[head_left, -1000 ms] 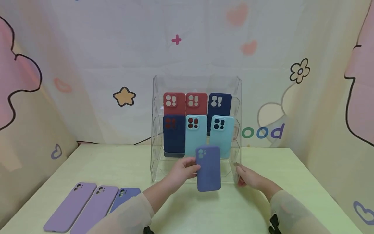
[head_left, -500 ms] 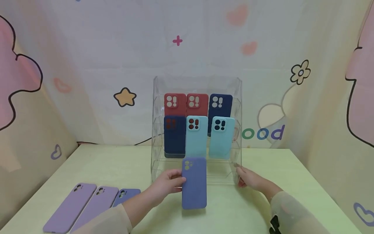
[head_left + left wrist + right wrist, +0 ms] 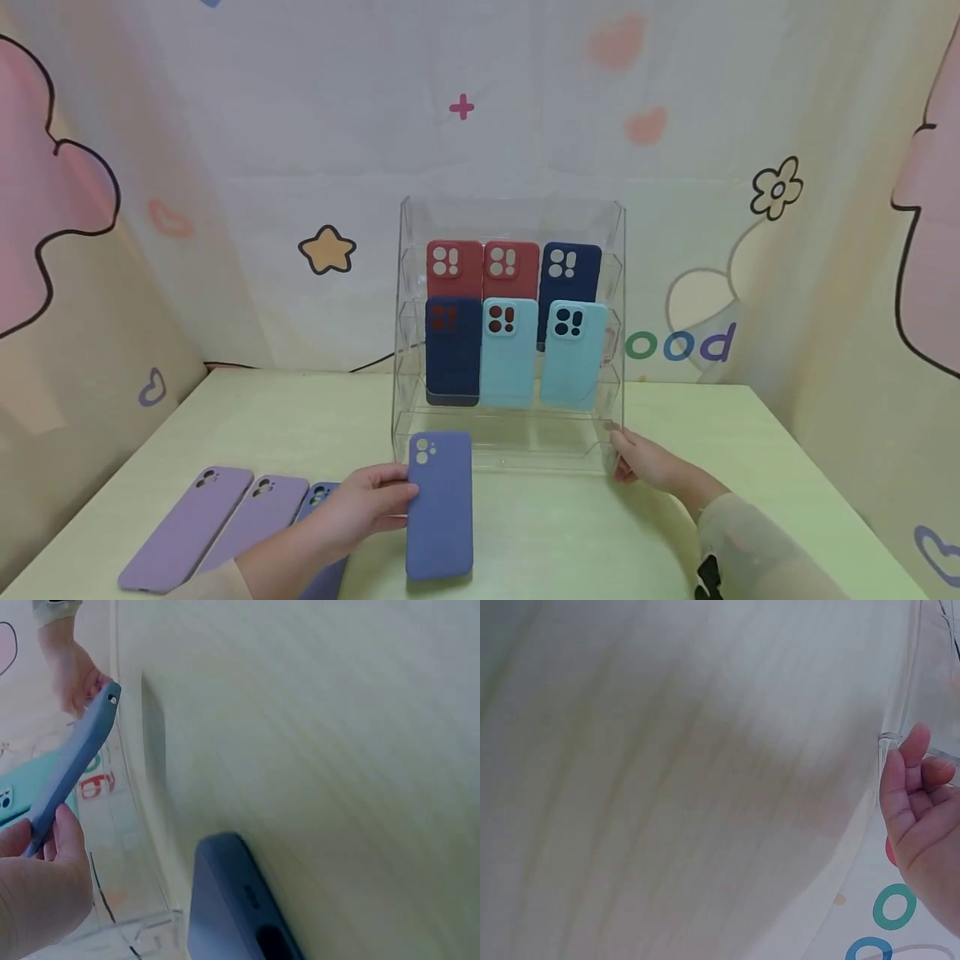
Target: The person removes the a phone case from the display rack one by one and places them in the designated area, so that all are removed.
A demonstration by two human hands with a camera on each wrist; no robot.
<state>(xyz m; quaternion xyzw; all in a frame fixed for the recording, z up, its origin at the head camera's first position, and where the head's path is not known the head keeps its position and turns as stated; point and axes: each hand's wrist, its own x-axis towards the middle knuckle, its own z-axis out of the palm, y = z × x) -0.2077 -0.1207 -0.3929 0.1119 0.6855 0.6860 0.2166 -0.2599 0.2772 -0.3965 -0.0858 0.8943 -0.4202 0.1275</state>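
My left hand (image 3: pixel 375 504) pinches a periwinkle phone case (image 3: pixel 440 508) by its left edge, above the table in front of the clear acrylic display stand (image 3: pixel 510 429). From the side, the left wrist view has this case (image 3: pixel 79 757) tilted between thumb and fingers. My right hand (image 3: pixel 647 460) holds the stand's lower right corner; the right wrist view puts its fingertips (image 3: pixel 915 742) against the clear edge. On the stand, two red cases (image 3: pixel 512 279) and a navy case (image 3: pixel 570 283) stand behind another navy case (image 3: pixel 453 358) and two light-blue cases (image 3: pixel 573 367).
At the left of the table lie two lilac cases (image 3: pixel 187 525) and another periwinkle case (image 3: pixel 324 579), partly hidden by my left hand and arm. The stand's lowest front tier holds no case. A patterned cloth (image 3: pixel 300 125) hangs behind the table.
My left hand has drawn the periwinkle case down and to the left, away from the stand's front. My right hand has stayed at the stand's corner.
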